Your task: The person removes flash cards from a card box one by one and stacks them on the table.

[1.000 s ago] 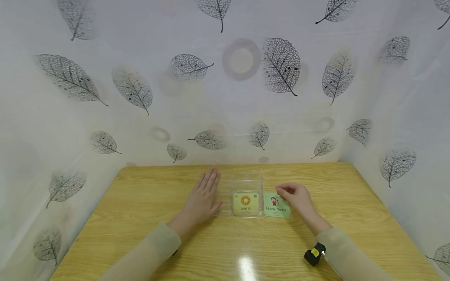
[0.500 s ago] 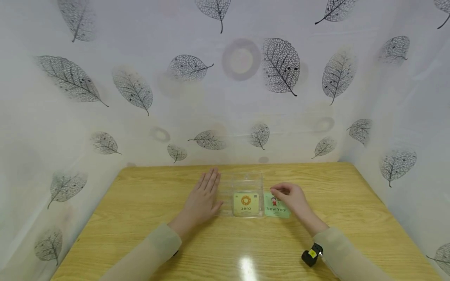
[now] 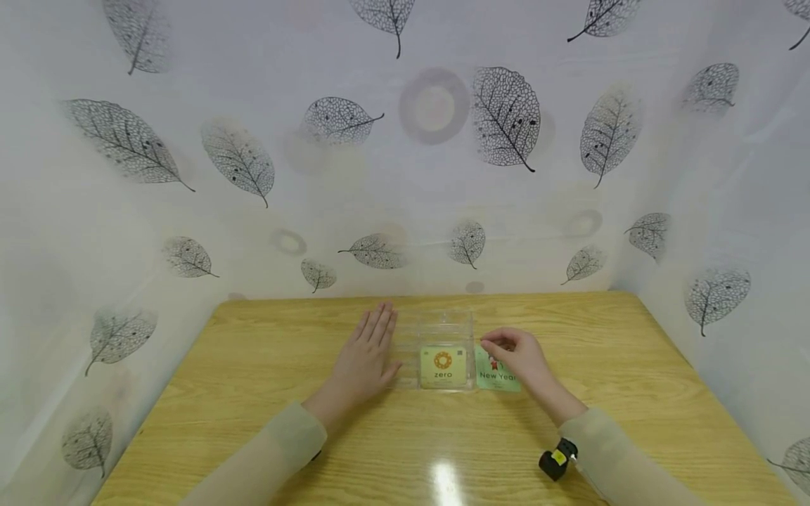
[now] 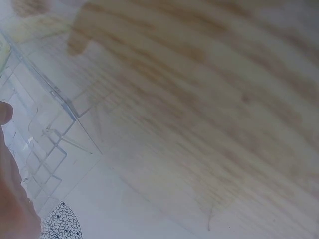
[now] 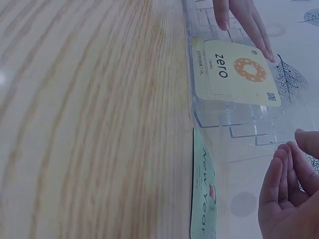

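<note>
A clear plastic box (image 3: 445, 318) with compartments lies on the table, and a yellow "zero" card (image 3: 442, 369) sits in its front part. My left hand (image 3: 362, 362) rests palm down with straight fingers at the box's left side, its thumb over the clear plastic. To the right of the box, a green "New Year" card (image 3: 498, 379) lies flat on the table. My right hand (image 3: 520, 355) is above that card's upper part, covering some of its picture. In the right wrist view the fingers (image 5: 271, 181) are loosely bent toward the thumb, with nothing visible between them.
The wooden table (image 3: 266, 365) reaches back to a white cloth (image 3: 380, 183) printed with leaves, which also hangs along both sides. A black wrist camera (image 3: 554, 460) sits under the right forearm.
My right hand has moved left across the top of the green card, nearer the box. Both cards and the left hand stay where they were.
</note>
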Demonstrator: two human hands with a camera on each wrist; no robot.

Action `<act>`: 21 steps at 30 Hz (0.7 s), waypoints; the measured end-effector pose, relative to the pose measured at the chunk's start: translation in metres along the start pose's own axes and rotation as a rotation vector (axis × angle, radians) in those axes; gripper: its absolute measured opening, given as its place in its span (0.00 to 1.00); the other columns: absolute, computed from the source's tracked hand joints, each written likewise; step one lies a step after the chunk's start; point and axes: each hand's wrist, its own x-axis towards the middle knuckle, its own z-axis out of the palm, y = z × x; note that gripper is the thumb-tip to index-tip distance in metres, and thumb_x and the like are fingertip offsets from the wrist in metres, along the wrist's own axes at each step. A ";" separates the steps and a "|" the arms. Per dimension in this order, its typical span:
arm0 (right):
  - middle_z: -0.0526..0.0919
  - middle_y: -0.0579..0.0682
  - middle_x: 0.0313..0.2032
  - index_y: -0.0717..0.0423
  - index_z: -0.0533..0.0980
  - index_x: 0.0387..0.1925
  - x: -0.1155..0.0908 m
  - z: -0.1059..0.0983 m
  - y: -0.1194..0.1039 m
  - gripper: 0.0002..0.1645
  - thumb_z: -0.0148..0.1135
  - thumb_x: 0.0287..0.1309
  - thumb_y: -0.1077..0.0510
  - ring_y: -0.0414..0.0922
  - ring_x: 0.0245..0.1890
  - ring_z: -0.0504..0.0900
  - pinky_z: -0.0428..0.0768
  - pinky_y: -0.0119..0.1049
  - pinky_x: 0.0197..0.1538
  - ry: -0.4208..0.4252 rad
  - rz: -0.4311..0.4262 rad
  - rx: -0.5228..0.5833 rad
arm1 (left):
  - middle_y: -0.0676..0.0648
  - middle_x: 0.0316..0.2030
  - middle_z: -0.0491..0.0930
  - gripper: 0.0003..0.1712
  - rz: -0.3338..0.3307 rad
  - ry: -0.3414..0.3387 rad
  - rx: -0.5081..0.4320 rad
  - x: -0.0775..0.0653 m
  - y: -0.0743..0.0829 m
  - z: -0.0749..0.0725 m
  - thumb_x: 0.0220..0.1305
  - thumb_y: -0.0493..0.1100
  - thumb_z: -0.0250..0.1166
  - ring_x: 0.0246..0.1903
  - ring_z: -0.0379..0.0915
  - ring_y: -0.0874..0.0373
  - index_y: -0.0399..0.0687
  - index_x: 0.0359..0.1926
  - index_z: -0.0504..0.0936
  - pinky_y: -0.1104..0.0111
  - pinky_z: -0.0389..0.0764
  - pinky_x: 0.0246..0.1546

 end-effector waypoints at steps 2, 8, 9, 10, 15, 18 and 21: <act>0.90 0.59 0.41 0.67 0.85 0.49 0.000 0.001 -0.001 0.13 0.68 0.70 0.61 0.37 0.34 0.82 0.84 0.30 0.38 -0.004 0.004 0.008 | 0.36 0.85 0.49 0.53 -0.001 -0.002 0.001 0.000 0.000 0.001 0.78 0.67 0.53 0.85 0.44 0.43 0.33 0.83 0.51 0.54 0.51 0.86; 0.90 0.58 0.39 0.67 0.86 0.48 -0.002 0.006 -0.006 0.12 0.69 0.69 0.61 0.38 0.31 0.81 0.83 0.30 0.35 -0.013 -0.009 0.035 | 0.36 0.85 0.49 0.53 -0.004 0.003 -0.007 0.000 0.000 0.000 0.77 0.67 0.54 0.85 0.44 0.43 0.33 0.83 0.51 0.55 0.51 0.86; 0.90 0.59 0.39 0.67 0.86 0.48 -0.003 0.006 -0.007 0.12 0.70 0.69 0.61 0.38 0.30 0.81 0.83 0.30 0.34 -0.011 -0.005 0.045 | 0.36 0.85 0.49 0.53 -0.005 0.004 -0.008 0.000 0.000 0.000 0.77 0.67 0.54 0.85 0.44 0.43 0.33 0.83 0.51 0.55 0.51 0.86; 0.90 0.59 0.39 0.67 0.86 0.48 -0.003 0.007 -0.007 0.12 0.70 0.69 0.61 0.39 0.30 0.81 0.83 0.30 0.33 -0.014 -0.009 0.053 | 0.36 0.85 0.49 0.53 -0.005 0.002 -0.009 0.000 0.000 0.000 0.77 0.67 0.54 0.85 0.44 0.43 0.33 0.83 0.51 0.55 0.51 0.86; 0.89 0.58 0.37 0.67 0.85 0.48 -0.003 0.009 -0.008 0.12 0.69 0.69 0.61 0.38 0.27 0.79 0.81 0.29 0.30 -0.022 -0.012 0.067 | 0.35 0.85 0.47 0.53 -0.006 -0.007 -0.024 0.000 0.000 0.000 0.78 0.67 0.54 0.85 0.43 0.43 0.33 0.83 0.50 0.54 0.50 0.86; 0.89 0.56 0.37 0.67 0.85 0.48 -0.003 0.010 -0.007 0.12 0.69 0.69 0.62 0.37 0.29 0.79 0.81 0.28 0.32 -0.030 -0.016 0.060 | 0.36 0.85 0.46 0.52 -0.003 -0.016 -0.018 0.000 0.000 0.000 0.78 0.67 0.53 0.86 0.42 0.43 0.33 0.84 0.50 0.54 0.50 0.86; 0.89 0.56 0.39 0.66 0.85 0.48 -0.002 0.012 -0.007 0.11 0.69 0.68 0.63 0.36 0.32 0.79 0.81 0.26 0.34 -0.032 -0.011 0.049 | 0.36 0.85 0.45 0.53 -0.002 -0.020 -0.009 0.000 0.000 0.001 0.78 0.67 0.52 0.86 0.42 0.43 0.33 0.84 0.50 0.54 0.50 0.86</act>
